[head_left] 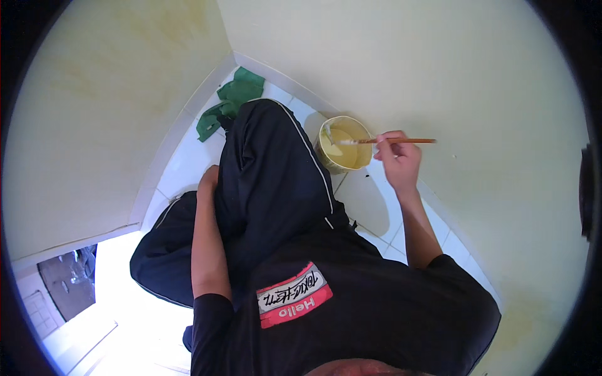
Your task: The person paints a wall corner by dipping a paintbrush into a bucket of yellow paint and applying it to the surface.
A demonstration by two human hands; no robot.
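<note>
My right hand (400,158) is closed around the reddish-brown handle of a thin paintbrush (367,141). The brush lies nearly level, its pale, paint-coated tip over the opening of a bucket (325,164). Inside the bucket is pale yellow paint (342,150), and a smear of it shows on the inner wall. Beside my bent leg rests my left hand (209,178), its fingers hidden behind the dark trousers, so its grip does not show.
A crumpled green cloth (241,91) lies on the white tiled floor (364,203) near the corner. Pale yellow walls (426,69) meet there, with a light skirting (285,75) along their foot. At the lower left, a bright opening (125,294) shows a brown surface beyond.
</note>
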